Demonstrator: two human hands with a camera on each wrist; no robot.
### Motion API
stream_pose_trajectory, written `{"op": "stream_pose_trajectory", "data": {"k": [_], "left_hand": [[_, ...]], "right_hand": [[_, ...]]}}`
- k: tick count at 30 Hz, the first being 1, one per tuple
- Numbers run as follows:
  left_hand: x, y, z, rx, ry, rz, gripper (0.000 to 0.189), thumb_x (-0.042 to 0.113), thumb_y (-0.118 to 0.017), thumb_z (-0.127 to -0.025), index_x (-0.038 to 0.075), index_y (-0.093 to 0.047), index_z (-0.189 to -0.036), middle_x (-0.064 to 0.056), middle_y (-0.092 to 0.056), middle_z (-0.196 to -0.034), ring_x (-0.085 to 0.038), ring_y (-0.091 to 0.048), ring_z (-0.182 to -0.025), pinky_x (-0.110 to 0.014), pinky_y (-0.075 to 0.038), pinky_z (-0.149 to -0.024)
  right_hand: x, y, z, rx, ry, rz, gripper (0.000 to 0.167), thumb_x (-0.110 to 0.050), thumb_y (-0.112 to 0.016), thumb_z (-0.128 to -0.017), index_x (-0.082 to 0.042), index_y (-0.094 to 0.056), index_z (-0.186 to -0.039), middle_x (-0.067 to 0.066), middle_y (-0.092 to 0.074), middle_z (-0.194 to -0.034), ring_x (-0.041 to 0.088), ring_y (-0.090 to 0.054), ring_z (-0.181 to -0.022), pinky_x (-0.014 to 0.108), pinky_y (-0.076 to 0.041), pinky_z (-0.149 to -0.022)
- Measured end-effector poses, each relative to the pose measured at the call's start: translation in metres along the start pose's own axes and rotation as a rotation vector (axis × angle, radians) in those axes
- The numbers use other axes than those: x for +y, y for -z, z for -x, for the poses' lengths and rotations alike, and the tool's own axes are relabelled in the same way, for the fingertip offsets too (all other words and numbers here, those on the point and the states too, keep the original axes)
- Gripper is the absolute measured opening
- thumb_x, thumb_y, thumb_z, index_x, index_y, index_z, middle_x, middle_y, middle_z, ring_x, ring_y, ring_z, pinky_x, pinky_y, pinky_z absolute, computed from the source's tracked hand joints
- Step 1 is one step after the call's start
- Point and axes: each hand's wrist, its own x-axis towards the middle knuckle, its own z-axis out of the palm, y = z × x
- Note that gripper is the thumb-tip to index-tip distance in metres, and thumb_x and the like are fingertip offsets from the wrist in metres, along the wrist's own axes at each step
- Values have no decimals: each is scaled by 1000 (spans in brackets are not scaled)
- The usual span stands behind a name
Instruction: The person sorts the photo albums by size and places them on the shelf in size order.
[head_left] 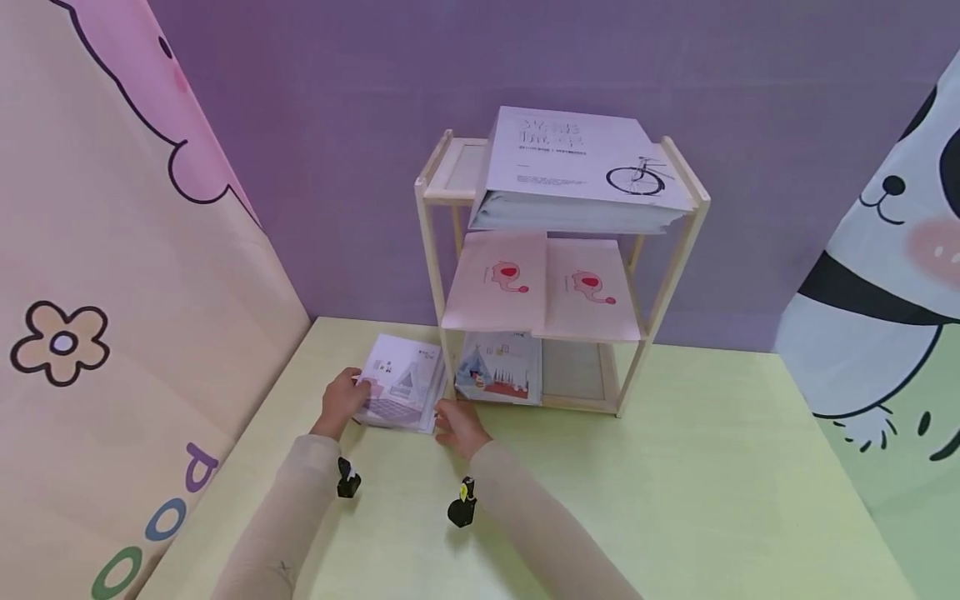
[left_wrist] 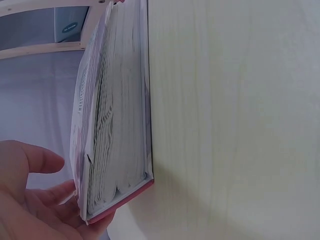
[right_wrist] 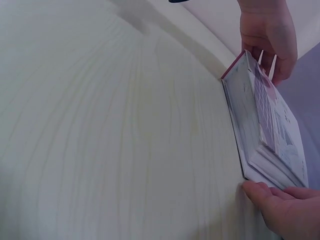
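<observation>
A thick hardcover book (head_left: 405, 379) with a pale, picture-printed cover lies on the table, just left of the wooden rack. At its left edge is my left hand (head_left: 343, 402). In the left wrist view that hand's fingers reach the reddish spine (left_wrist: 120, 202), with the thumb raised apart from the cover. Along the opposite edge rests my right hand (head_left: 461, 427), close to the rack's front left leg. The right wrist view shows its thumb (right_wrist: 257, 191) at a lower corner of the book, the other fingers along the same side. Slightly wavy pages (left_wrist: 115, 110) show at the near edge.
A three-tier wooden rack (head_left: 671, 279) stands against the purple backdrop (head_left: 337, 125). Its top holds a big white volume (head_left: 570, 158). Two pink elephant-printed books (head_left: 498, 287) lie on the middle shelf, and another illustrated book (head_left: 498, 367) on the bottom left.
</observation>
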Motion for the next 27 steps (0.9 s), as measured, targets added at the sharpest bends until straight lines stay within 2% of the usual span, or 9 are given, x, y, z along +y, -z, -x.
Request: {"op": "stream_pose_trajectory", "data": {"k": [2,8,15,18,22,27], "left_hand": [[-1,1,-1,8,4,-6,47,19,-40,-94,-9,-42,-132,-32,-50,-125,-43,-49,-114,-51,-41,-93],[-8,-2,-3,26,24,-16,45,15,-43,-90,-6,-46,-130,-29,-54,-122,-40,-52,-110,-49,-42,-89],[-6,-3,-6,23,12,12,44,8,-43,-87,-5,-47,-129,-29,-55,-118,-38,-53,-105,-46,-43,-84],[-7,-2,-8,15,10,26,42,7,-46,-87,-4,-48,-127,-28,-56,-117,-38,-54,-103,-44,-44,-82],[-11,-2,-10,2,16,56,39,7,-50,-89,-2,-50,-127,-27,-56,-117,-37,-53,-104,-43,-45,-82],[-12,-2,-10,3,28,103,38,6,-55,-89,0,-52,-126,-26,-57,-115,-34,-55,-100,-34,-47,-73]], "right_hand": [[0,-2,-2,13,4,-3,4,-7,-52,-81,-7,-50,-84,3,-50,-86,16,-46,-79,26,-41,-61],[1,-9,-2,71,26,1,11,-1,-53,-78,-10,-46,-77,4,-50,-81,17,-46,-77,27,-39,-62],[-1,-9,-1,132,4,-27,5,-3,-52,-78,-5,-52,-83,8,-56,-86,18,-49,-76,29,-43,-62],[-2,-9,1,135,-4,-39,10,-5,-53,-80,-2,-55,-89,11,-59,-91,18,-52,-77,32,-47,-65],[-2,-8,3,124,-6,-52,19,-8,-54,-83,1,-56,-99,12,-59,-98,20,-54,-83,39,-52,-76],[0,-7,3,115,0,-60,12,-7,-52,-82,-2,-54,-93,15,-57,-102,20,-53,-84,47,-52,-82]]}}
